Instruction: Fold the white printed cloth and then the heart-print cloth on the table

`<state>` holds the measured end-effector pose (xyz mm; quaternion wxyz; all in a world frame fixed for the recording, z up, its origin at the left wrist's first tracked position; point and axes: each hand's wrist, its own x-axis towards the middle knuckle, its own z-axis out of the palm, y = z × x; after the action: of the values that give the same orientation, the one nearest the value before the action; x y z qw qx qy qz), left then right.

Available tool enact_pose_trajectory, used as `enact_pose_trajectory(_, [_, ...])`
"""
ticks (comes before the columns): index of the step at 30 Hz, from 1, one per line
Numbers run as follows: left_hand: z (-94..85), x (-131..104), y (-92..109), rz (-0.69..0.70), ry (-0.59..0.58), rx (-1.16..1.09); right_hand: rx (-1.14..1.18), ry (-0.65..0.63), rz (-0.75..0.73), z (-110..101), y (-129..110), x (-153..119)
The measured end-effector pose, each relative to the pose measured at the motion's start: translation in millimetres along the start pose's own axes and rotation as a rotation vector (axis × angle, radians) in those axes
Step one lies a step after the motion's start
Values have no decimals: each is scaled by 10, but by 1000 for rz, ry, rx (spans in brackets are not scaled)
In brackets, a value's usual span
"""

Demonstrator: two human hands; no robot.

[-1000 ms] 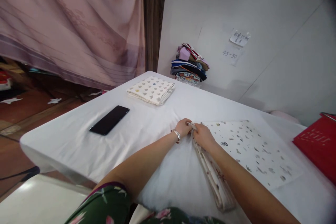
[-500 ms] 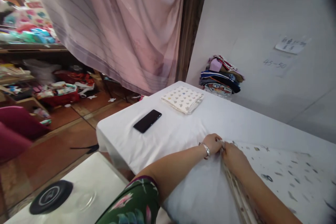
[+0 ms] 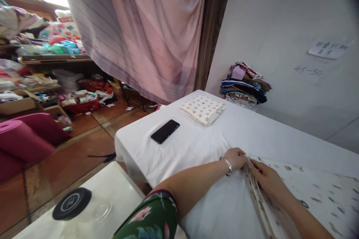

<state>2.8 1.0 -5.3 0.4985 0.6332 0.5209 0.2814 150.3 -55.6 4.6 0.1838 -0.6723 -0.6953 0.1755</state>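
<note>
A white cloth with a scattered leaf-like print lies spread on the white-covered table, and its near-left edge is gathered into a narrow layered fold. My left hand, with a silver bracelet at the wrist, pinches the far end of that fold. Close beside it, my right hand has its fingers closed over the same fold, palm down on the print. Farther back rests a neatly folded cloth with small grey motifs. A black phone lies flat left of it.
The table meets a grey wall bearing paper notes. Folded textiles are stacked by the wall. A pink curtain hangs behind. At lower left, a black round object sits on a white surface; a magenta roll stands beyond.
The view has turned slightly left. My right hand has shifted from a tight pinch at the corner to lying along the fold. My left hand keeps its pinch.
</note>
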Motion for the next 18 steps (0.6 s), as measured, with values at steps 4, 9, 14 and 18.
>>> enact_pose_trajectory(4, [-4,55,-30,16,10,-22,-14,161,-127,42,137,-69])
enact_pose_trajectory(9, [-19,117,-86,52,-20,-42,-163,203,-277,189,21,-145])
enact_pose_trajectory(14, [-61,233,-95,83,-75,-75,-172,241,-257,147,-137,-127])
enact_pose_trajectory(18, [-68,270,-112,103,-84,-74,-183,227,-230,125,-163,-124])
